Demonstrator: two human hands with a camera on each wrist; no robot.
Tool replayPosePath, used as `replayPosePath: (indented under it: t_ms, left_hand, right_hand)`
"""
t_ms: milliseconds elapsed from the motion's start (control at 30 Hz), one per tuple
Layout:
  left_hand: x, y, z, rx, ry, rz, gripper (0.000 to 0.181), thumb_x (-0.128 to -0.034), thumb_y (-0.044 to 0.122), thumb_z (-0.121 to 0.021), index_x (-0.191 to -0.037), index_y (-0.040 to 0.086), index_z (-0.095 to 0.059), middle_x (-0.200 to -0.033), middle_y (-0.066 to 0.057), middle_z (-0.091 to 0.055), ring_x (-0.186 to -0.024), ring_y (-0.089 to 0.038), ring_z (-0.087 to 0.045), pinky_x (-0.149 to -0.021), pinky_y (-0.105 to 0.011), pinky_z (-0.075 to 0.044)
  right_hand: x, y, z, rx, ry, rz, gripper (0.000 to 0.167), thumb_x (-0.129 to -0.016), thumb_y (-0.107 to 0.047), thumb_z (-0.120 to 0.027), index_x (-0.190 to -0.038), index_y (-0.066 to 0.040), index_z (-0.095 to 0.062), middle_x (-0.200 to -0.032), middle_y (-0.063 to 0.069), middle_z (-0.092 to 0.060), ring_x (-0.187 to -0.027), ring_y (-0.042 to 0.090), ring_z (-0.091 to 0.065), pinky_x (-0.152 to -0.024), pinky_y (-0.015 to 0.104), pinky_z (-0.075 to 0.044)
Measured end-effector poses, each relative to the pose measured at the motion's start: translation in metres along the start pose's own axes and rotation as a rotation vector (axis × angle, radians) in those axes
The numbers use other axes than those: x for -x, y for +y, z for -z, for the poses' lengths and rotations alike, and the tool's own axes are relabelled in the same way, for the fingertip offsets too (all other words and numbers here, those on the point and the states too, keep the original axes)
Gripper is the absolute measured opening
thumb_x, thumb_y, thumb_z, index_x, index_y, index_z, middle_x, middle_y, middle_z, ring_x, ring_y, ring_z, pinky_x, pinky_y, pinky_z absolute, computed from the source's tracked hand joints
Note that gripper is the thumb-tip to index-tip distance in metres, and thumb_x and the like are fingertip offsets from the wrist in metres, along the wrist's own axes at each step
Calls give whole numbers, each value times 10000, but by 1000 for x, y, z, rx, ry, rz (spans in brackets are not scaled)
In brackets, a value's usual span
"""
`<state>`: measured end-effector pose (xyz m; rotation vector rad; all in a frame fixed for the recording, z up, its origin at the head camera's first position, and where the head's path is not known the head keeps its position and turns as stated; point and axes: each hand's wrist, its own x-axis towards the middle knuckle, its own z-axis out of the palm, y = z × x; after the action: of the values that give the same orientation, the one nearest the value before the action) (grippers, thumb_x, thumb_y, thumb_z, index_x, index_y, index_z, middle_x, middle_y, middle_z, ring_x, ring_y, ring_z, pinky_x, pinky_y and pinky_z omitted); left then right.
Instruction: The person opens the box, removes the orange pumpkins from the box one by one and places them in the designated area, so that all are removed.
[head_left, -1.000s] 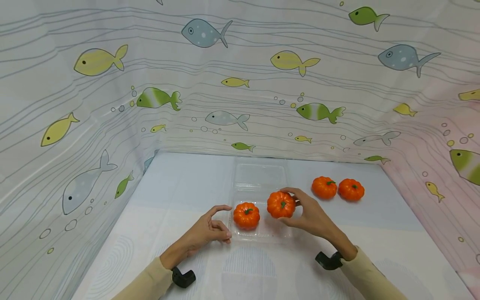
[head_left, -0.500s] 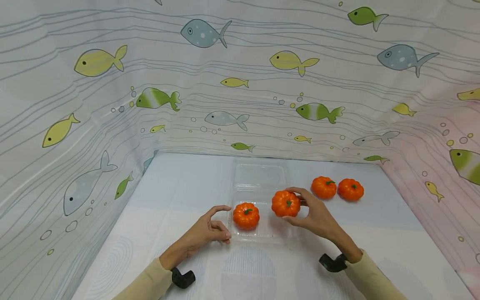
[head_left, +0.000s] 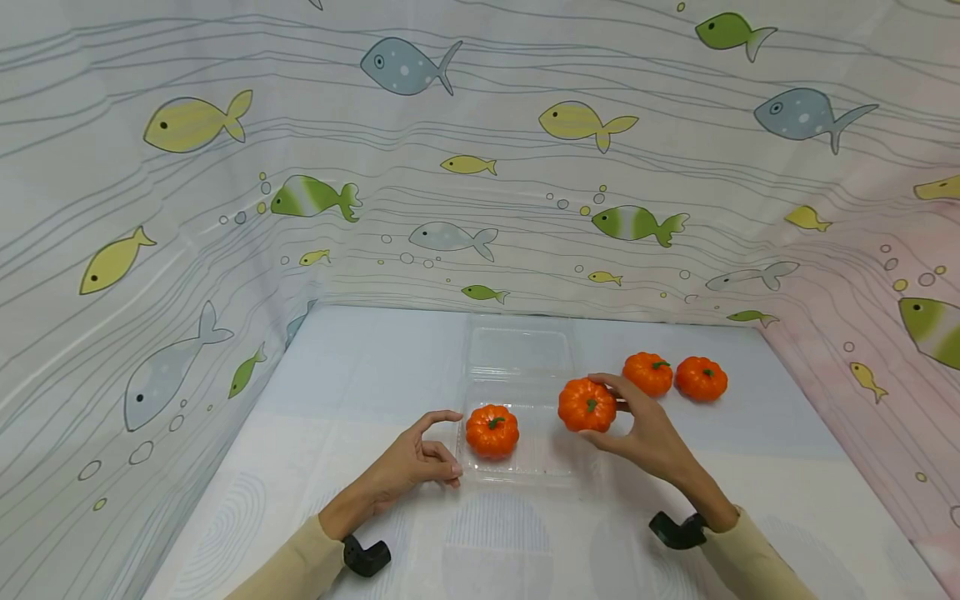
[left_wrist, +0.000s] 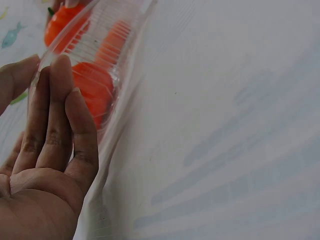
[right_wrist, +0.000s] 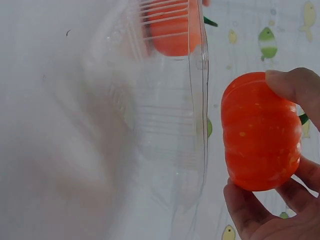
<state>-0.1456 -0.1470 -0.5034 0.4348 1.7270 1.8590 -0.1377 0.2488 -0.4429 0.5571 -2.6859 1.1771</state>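
Observation:
My right hand (head_left: 643,432) grips an orange pumpkin (head_left: 587,405) with a green stem, over the right edge of a clear plastic container (head_left: 528,463). In the right wrist view the held pumpkin (right_wrist: 261,131) is raised clear of the container wall (right_wrist: 200,125), thumb on one side, fingers on the other. A second pumpkin (head_left: 492,432) sits in the left part of the container. My left hand (head_left: 411,463) is at the container's left edge, fingers bent and parted; in the left wrist view its fingertips touch or nearly touch the clear wall (left_wrist: 125,75).
Two more orange pumpkins, one (head_left: 647,374) beside the other (head_left: 701,379), stand on the white table (head_left: 360,367) beyond my right hand. The container's lid (head_left: 521,350) lies folded back towards the fish-patterned curtain (head_left: 525,192), which surrounds the table at the back and sides.
My right hand has moved to the right with its pumpkin, from above the container's right half to its right edge. My left hand and the other pumpkins have stayed put.

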Motion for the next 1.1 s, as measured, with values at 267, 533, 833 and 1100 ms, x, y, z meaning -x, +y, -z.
replayPosePath:
  t_ms: [267, 533, 833, 1100]
  left_hand:
    - [0, 0, 1, -5, -4, -7, 836, -900, 40, -793, -1574, 120, -306, -920, -161, -723, -828, -295, -737, -826, -405, -598]
    - [0, 0, 1, -12, -3, 4, 837, -906, 66, -794, -1580, 134, -302, -920, -143, -729, -834, -288, -741, -837, -411, -596]
    - [0, -1, 2, -15, 0, 6, 825, -908, 56, -789, -1576, 141, -311, -916, -151, -724, -833, -295, -737, -836, -408, -596]
    - [0, -1, 1, -16, 2, 8, 821, -903, 47, -791, -1570, 140, -320, -923, -157, -723, -835, -301, -738, -832, -406, -595]
  right_hand:
    - [8, 10, 8, 17, 41, -23, 781, -795, -328, -920, -1455, -178, -529, -1425, 28, -578, -1240, 226, -580, -966, 367, -546]
    - [16, 19, 16, 31, 69, -54, 797, -802, -341, -912, -1473, -166, -519, -1430, 39, -572, -1233, 226, -575, -956, 222, -502]
    - [25, 31, 23, 42, 118, -84, 787, -811, -305, -909, -1477, -153, -519, -1384, 111, -591, -1193, 295, -599, -924, 98, -447]
    - [31, 43, 25, 43, 135, -113, 791, -815, -298, -907, -1474, -125, -506, -1351, 129, -607, -1181, 323, -590, -911, 70, -422]
